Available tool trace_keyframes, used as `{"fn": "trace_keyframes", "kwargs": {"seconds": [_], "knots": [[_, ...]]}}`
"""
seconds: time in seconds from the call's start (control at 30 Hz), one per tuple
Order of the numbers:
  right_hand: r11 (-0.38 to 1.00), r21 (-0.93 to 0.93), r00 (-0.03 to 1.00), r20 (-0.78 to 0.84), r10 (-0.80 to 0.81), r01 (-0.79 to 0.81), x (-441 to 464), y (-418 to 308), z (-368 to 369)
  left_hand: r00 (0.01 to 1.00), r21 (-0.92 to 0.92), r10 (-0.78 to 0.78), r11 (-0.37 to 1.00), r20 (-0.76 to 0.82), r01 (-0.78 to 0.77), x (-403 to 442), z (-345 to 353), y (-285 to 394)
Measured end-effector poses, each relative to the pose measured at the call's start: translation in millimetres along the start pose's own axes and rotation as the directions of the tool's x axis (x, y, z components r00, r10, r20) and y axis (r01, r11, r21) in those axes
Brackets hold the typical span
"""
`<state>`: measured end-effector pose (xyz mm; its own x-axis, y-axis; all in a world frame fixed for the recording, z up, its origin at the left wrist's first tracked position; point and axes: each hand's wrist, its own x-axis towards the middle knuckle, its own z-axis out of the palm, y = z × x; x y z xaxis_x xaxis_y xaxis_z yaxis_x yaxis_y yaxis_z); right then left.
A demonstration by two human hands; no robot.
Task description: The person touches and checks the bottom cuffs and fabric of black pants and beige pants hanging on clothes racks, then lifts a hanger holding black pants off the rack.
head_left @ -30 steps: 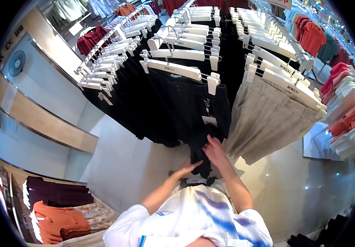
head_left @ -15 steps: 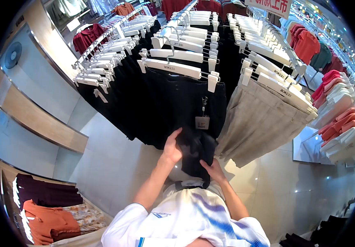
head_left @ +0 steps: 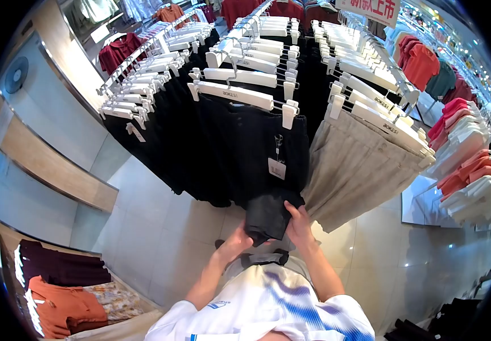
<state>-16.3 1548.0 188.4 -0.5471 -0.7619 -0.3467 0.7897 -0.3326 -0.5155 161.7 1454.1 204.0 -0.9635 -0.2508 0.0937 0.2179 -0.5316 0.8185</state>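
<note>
Black pants [head_left: 257, 136] hang from a white clip hanger [head_left: 234, 95] at the front of the middle rack. Their lower part is lifted toward me, with a smoother dark grey-black face [head_left: 266, 213] showing. My left hand [head_left: 237, 238] grips its lower left edge, the fingers partly hidden by the cloth. At the right edge, my right hand [head_left: 299, 223] pinches the fabric with the thumb on top. A pale price tag [head_left: 276, 168] dangles above both hands.
Beige pants [head_left: 362, 170] hang close on the right, and more black garments [head_left: 166, 136] on the left. White hangers crowd the racks. Folded clothes [head_left: 66, 304] lie on a low shelf at lower left. Pink and white garments [head_left: 461, 148] hang at far right. Tiled floor [head_left: 154, 238] lies below.
My left hand has moved down to the lower edge of the pants; my right hand has moved up along the right edge. The lifted fabric has turned and spread flatter, and the tag has swung.
</note>
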Motion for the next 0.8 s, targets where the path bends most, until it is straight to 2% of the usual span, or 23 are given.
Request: {"fn": "trace_keyframes", "kwargs": {"seconds": [0.03,0.07,0.1,0.13,0.2,0.23,0.3,0.43,0.5,0.53,0.57,0.6,0.63,0.7,0.73,0.8], "knots": [[1.0,-0.004,1.0,0.0,0.008,-0.008,-1,0,2,1.0,-0.004,0.003,1.0,-0.008,-0.003,4,8,5],[0.998,-0.026,0.998,0.011,0.062,-0.062,-2,-2,6,0.968,0.114,-0.058,0.99,-0.243,0.088,8,16,7],[0.992,-0.049,0.993,0.021,0.116,-0.115,-3,-2,8,0.879,0.204,-0.086,0.958,-0.469,0.202,10,21,7],[0.992,-0.054,0.993,0.024,0.12,-0.118,0,0,2,0.877,0.202,-0.081,0.959,-0.473,0.198,12,19,5],[0.987,-0.05,0.983,0.093,0.16,-0.156,10,3,-12,0.838,0.13,0.022,0.99,-0.546,0.059,18,12,1],[0.987,-0.051,0.983,0.094,0.158,-0.154,-1,-4,6,0.839,0.13,0.022,0.99,-0.544,0.058,20,14,3],[0.99,-0.051,0.987,0.08,0.137,-0.133,-23,-15,40,0.846,0.212,0.13,0.977,-0.517,-0.021,22,19,6],[0.987,-0.138,0.983,0.151,0.104,-0.083,-4,7,-13,0.849,0.22,0.14,0.975,-0.51,-0.029,27,15,7],[0.965,-0.254,0.998,-0.005,-0.069,0.065,1,6,-18,0.858,0.302,0.194,0.952,-0.476,-0.048,27,5,10],[0.948,-0.298,0.99,-0.054,-0.129,0.108,3,5,-18,0.795,0.452,0.277,0.892,-0.539,-0.004,27,0,12],[0.942,-0.301,0.984,-0.047,-0.173,0.151,4,3,-19,0.728,0.732,0.526,0.68,-0.438,-0.051,28,-4,15],[0.933,-0.303,0.975,-0.041,-0.218,0.196,5,2,-19,0.697,0.916,0.668,0.398,-0.259,-0.041,30,0,26],[0.932,-0.302,0.974,-0.044,-0.223,0.2,3,1,-15,0.669,0.997,0.742,0.071,-0.04,-0.02,31,10,40],[0.899,-0.381,0.973,0.011,-0.23,0.217,-7,3,-1,0.88,0.982,0.447,-0.164,0.162,-0.097,29,31,60],[0.898,-0.381,0.972,0.003,-0.236,0.219,-9,4,3,0.909,0.963,0.347,-0.215,0.232,-0.163,33,38,60],[0.916,-0.379,0.987,0.141,-0.083,0.131,-12,3,12,0.922,0.956,0.295,-0.227,0.25,-0.186,36,20,39]]}}
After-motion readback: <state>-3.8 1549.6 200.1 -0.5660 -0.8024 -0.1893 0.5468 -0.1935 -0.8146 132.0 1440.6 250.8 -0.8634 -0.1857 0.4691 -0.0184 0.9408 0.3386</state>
